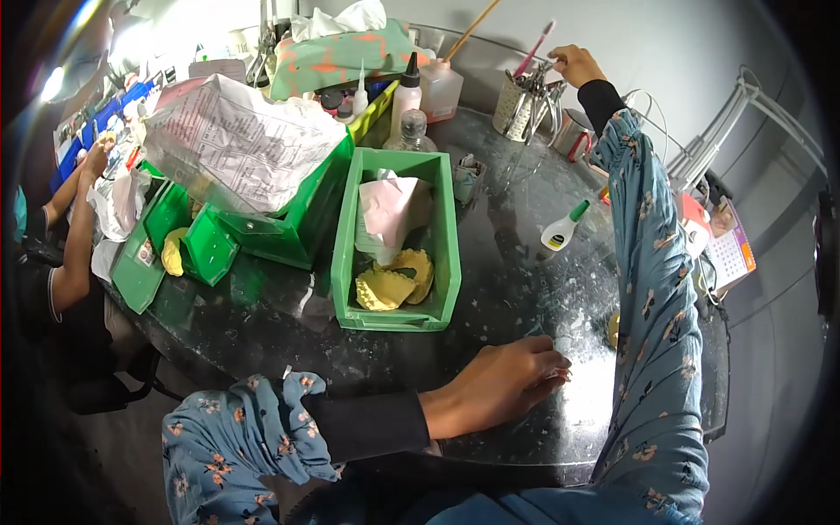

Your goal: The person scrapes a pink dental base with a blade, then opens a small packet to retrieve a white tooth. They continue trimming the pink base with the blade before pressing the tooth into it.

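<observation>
My right hand point(577, 66) reaches to the far side of the table, its fingers bent over the handles in a perforated tool holder point(514, 107). Which handle it touches is hidden. Low over the front of the table, my left hand point(494, 389) is closed, thumb and fingers together. Something small and pale may sit at its fingertips, too small to name. In front of it stands a green bin point(344, 254) with yellow dental casts point(385, 289) and a pinkish paper point(389, 210). A white glue bottle with a green cap point(558, 234) lies between my hands.
A second green bin point(302, 227) at left carries a printed sheet in plastic point(245, 144). Bottles and a tissue pack point(341, 57) line the back. A metal mug point(570, 136), lamp arm point(717, 131) and calendar point(731, 249) are at right. Another person's arm point(79, 227) is at far left.
</observation>
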The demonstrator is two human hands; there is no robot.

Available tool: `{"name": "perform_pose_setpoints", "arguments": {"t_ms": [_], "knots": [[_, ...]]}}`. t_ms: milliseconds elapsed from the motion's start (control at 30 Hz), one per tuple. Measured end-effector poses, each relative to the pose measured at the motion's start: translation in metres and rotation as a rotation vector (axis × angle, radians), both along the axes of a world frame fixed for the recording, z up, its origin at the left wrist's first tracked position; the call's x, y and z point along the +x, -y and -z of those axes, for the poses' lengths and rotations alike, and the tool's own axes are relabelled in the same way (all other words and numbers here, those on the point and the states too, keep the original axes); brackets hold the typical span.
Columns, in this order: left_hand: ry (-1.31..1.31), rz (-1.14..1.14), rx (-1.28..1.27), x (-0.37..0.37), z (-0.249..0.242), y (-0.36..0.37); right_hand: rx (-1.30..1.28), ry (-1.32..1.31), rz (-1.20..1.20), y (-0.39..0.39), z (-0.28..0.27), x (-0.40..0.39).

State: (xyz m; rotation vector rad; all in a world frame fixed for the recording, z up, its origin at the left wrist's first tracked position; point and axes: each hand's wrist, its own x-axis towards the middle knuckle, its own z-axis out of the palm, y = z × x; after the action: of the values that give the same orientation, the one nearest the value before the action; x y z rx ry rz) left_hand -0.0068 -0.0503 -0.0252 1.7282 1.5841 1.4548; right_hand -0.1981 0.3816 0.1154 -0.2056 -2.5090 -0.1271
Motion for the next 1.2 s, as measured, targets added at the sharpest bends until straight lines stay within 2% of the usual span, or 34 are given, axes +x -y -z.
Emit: {"name": "perform_pose_setpoints", "arguments": {"t_ms": [67, 100, 233, 333, 467, 600, 667, 733, 800, 933, 1000, 1067, 1133, 1200], "knots": [[0.015, 0.012, -0.006, 0.000, 0.001, 0.000, 0.053, -0.009, -0.009, -0.003, 0.004, -0.002], [0.020, 0.010, -0.015, 0.001, 0.000, 0.000, 0.001, -0.065, -0.087, -0.004, 0.006, -0.003], [0.001, -0.033, 0.013, 0.001, 0.000, 0.000, -0.005, -0.094, -0.020, 0.003, -0.007, 0.001], [-0.072, -0.060, 0.041, 0.000, 0.000, 0.000, 0.129, -0.203, 0.008, 0.008, -0.027, 0.020], [-0.196, -0.082, 0.037, -0.002, -0.005, 0.000, 0.187, -0.343, 0.045, 0.011, -0.057, 0.069], [-0.205, -0.109, -0.006, -0.001, -0.004, 0.001, 0.107, -0.409, 0.076, 0.018, -0.070, 0.148], [-0.227, -0.133, -0.003, -0.002, -0.003, 0.001, -0.148, -0.381, 0.015, 0.024, -0.064, 0.195], [-0.210, -0.171, 0.032, 0.000, -0.006, 0.002, -0.643, -0.426, -0.077, 0.076, -0.049, 0.241], [-0.186, -0.203, 0.071, 0.002, -0.016, 0.003, -1.047, -0.335, -0.340, 0.111, -0.017, 0.282], [-0.153, -0.216, 0.168, -0.001, -0.024, 0.001, -1.568, -0.160, -0.373, 0.211, 0.038, 0.343], [-0.118, -0.205, 0.175, -0.001, -0.031, 0.002, -1.704, -0.150, -0.281, 0.237, 0.055, 0.364], [0.098, -0.197, 0.061, 0.002, -0.039, 0.007, -1.757, -0.160, -0.187, 0.255, 0.062, 0.376], [0.331, -0.173, 0.145, 0.000, -0.028, 0.002, -1.743, -0.174, -0.224, 0.263, 0.070, 0.384], [0.450, -0.146, 0.244, -0.003, -0.029, 0.002, -1.754, -0.139, -0.198, 0.269, 0.067, 0.388]]}}
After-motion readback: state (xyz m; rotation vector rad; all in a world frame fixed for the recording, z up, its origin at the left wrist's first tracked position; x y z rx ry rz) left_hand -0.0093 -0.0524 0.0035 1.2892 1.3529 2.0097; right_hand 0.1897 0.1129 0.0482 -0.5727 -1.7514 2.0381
